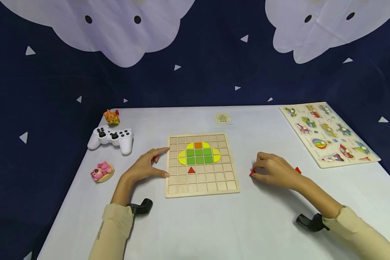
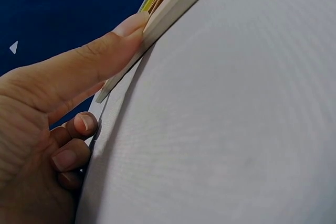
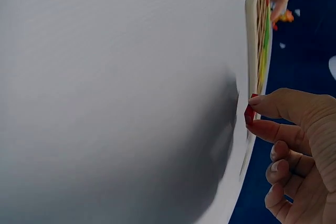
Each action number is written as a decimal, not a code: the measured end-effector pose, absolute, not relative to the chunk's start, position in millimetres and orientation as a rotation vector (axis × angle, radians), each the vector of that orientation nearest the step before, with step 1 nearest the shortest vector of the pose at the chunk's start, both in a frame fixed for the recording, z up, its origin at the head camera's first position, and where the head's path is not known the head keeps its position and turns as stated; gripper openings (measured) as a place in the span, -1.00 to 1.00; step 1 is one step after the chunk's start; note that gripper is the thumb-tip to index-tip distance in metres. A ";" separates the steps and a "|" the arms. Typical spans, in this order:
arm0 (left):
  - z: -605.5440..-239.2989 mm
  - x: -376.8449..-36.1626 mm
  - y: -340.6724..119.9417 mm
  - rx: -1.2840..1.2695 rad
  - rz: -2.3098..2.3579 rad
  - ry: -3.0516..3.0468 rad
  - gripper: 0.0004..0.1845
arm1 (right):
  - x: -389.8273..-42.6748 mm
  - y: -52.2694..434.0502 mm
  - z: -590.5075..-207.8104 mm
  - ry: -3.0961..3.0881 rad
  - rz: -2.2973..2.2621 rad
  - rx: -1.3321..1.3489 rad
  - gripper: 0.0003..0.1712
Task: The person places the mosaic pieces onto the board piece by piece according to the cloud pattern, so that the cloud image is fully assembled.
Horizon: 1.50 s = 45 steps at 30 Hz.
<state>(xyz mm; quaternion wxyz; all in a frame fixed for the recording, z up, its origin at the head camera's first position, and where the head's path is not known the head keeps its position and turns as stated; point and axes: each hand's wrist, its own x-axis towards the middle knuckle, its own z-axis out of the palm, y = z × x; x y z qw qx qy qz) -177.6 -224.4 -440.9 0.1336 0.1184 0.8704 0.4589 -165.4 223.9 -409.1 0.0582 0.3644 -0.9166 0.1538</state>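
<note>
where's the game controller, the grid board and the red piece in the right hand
controller (image 1: 110, 139), head view, middle of its body
grid board (image 1: 201, 180), head view, bare lower rows
red piece (image 3: 249, 114), right wrist view, its visible face

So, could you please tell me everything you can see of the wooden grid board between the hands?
The wooden grid board is a pale square tray that lies flat on the white table. Its face is divided into small square cells. Near the top, green squares, an orange square and yellow curved pieces form a rounded shape, with one red triangle below. The left hand touches its left edge with straight fingers.
</note>
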 end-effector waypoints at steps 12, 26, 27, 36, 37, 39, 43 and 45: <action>-441.2 -177.7 -224.4 0.342 1.336 2.524 0.00 | -176.8 167.7 -404.9 -2.747 0.495 1.242 -0.87; -443.9 -178.2 -225.1 0.366 1.334 2.526 -0.03 | -183.7 118.0 -404.9 -2.691 0.494 1.390 -0.86; -444.3 -178.5 -225.2 0.369 1.329 2.531 -0.03 | -184.0 115.5 -404.6 -2.689 0.487 1.393 -0.86; -442.9 -178.5 -225.1 0.372 1.320 2.543 -0.04 | -189.2 94.5 -407.4 -2.670 0.434 1.424 -0.85; -442.8 -178.5 -224.8 0.372 1.317 2.544 -0.04 | -189.8 92.7 -408.0 -2.667 0.442 1.425 -0.85; -442.5 -178.5 -224.1 0.369 1.312 2.544 -0.03 | -190.5 89.0 -409.0 -2.669 0.451 1.420 -0.86; -442.2 -178.6 -224.0 0.352 1.301 2.548 -0.02 | -191.8 82.5 -411.4 -2.685 0.467 1.409 -0.88; -442.1 -178.8 -224.4 0.351 1.302 2.549 -0.02 | -192.5 79.8 -413.1 -2.691 0.464 1.405 -0.88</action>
